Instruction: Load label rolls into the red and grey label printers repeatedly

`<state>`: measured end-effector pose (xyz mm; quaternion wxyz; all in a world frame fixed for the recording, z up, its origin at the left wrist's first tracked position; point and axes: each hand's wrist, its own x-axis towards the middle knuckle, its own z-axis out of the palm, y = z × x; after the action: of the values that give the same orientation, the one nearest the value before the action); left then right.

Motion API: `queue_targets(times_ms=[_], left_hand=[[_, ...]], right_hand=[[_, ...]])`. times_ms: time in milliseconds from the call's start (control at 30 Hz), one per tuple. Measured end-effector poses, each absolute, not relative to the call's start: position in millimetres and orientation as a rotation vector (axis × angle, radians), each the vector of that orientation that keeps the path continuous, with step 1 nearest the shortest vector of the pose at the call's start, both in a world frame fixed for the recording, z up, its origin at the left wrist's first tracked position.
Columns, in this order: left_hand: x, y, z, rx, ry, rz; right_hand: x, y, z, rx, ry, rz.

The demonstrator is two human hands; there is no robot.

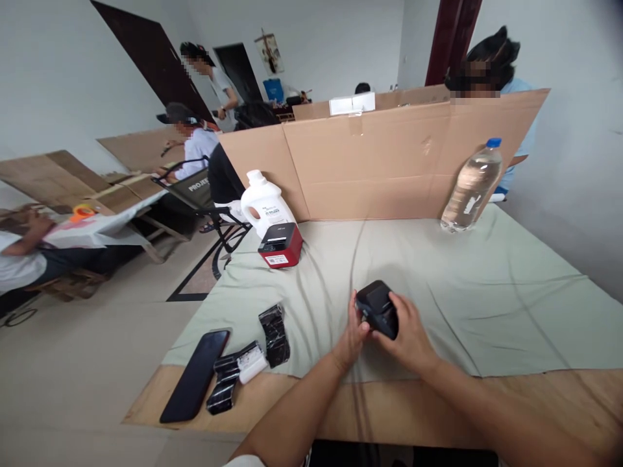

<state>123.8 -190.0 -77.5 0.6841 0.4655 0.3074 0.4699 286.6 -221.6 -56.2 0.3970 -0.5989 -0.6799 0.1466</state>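
Between my two hands is a small black portable printer (378,303), a boxy device with a rounded top, held just above the green cloth. My left hand (354,334) grips its left side, thumb at the front edge. Around its right side, the fingers of my right hand (406,331) are closed. Its underside is hidden. Further left on the cloth stands a red and black receipt printer (281,245). A crumpled black plastic wrapper (275,335) lies left of my hands, near a white roll (252,363) with more black wrapping (224,384) beside it.
A dark phone (195,376) lies at the table's left corner. Behind the red printer stands a white jug (265,204). A tilted water bottle (472,188) is at the back right. Cardboard (370,168) screens the far edge. Several people work beyond it and at left.
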Motion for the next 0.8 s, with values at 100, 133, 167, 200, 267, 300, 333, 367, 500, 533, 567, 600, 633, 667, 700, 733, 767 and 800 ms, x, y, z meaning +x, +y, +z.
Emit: queue_targets(times_ms=[100, 133, 167, 200, 267, 300, 333, 367, 500, 533, 567, 600, 633, 667, 700, 733, 767, 800], left_hand=[[118, -188, -74, 1.073, 0.732, 1.094], [116, -186, -72, 1.080, 0.750, 1.098], [115, -184, -71, 1.078, 0.761, 1.099], [114, -183, -69, 1.068, 0.761, 1.096], [113, -182, -67, 1.029, 0.725, 1.068], [114, -182, -67, 1.006, 0.694, 1.043], [114, -183, -67, 0.985, 0.663, 1.014], [116, -185, -67, 0.967, 0.636, 0.988], [120, -189, -71, 0.947, 0.629, 0.981], [120, -189, -72, 0.948, 0.646, 0.995], [121, -188, -72, 0.949, 0.665, 1.010], [121, -187, -73, 0.948, 0.682, 1.021], [121, -186, -72, 0.942, 0.695, 1.026], [121, -185, -72, 0.926, 0.701, 1.027], [121, -183, -72, 0.902, 0.701, 1.024], [121, -182, -71, 0.868, 0.693, 1.015], [120, -181, -70, 0.827, 0.678, 0.999], [120, -179, -69, 0.784, 0.661, 0.982]], right_hand=[[264, -244, -60, -1.501, -1.732, 0.526], [264, -246, -60, -1.479, -1.712, 0.591], [266, -244, -60, -1.451, -1.670, 0.657], [270, -240, -59, -1.427, -1.599, 0.722], [278, -228, -57, -1.407, -1.398, 0.838], [280, -221, -56, -1.401, -1.301, 0.892], [281, -215, -54, -1.393, -1.222, 0.943], [281, -211, -53, -1.380, -1.173, 0.993], [271, -208, -54, -1.326, -1.156, 1.120], [270, -209, -56, -1.314, -1.157, 1.132], [269, -210, -58, -1.297, -1.157, 1.140], [269, -211, -62, -1.274, -1.157, 1.147], [270, -212, -65, -1.249, -1.162, 1.157], [271, -212, -69, -1.225, -1.172, 1.169], [273, -212, -72, -1.207, -1.185, 1.179], [274, -212, -75, -1.195, -1.196, 1.186], [275, -211, -77, -1.189, -1.203, 1.186], [276, -210, -79, -1.188, -1.206, 1.181]])
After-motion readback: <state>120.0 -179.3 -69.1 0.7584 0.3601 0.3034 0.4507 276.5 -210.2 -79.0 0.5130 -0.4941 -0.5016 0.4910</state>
